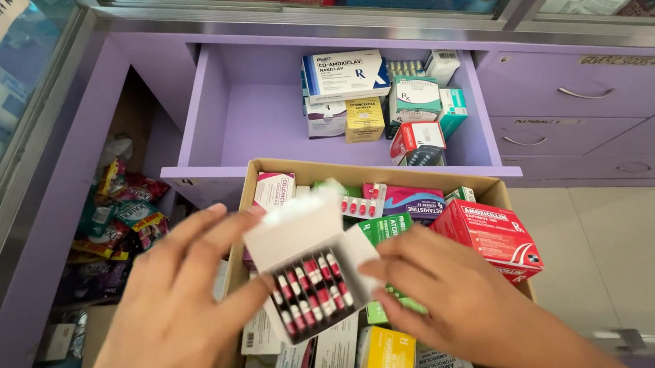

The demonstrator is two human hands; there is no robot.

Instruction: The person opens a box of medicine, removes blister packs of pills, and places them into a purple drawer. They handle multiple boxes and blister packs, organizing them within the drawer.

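Nearest the camera, the left hand is cupping the left side of a small white carton, fingers curled up around its wall and thumb reaching under its lower corner. The right hand is gripping the carton's right end, fingertips pressing on the opened side flap. The carton is sitting between the two hands, tilted, with its lid flap standing open and rows of red-and-black capsule strips showing inside.

Directly beneath the hands, a brown cardboard box is holding mixed medicine packs: a yellow pack near its front edge, a green pack just behind the carton, and a red box lying against the right wall, just beside the right hand.

Beyond that, a purple drawer is standing pulled out, with several medicine boxes grouped in its right half. To the left, assorted foil sachets are piled on a low shelf. Farther right, closed purple drawers are showing metal handles.
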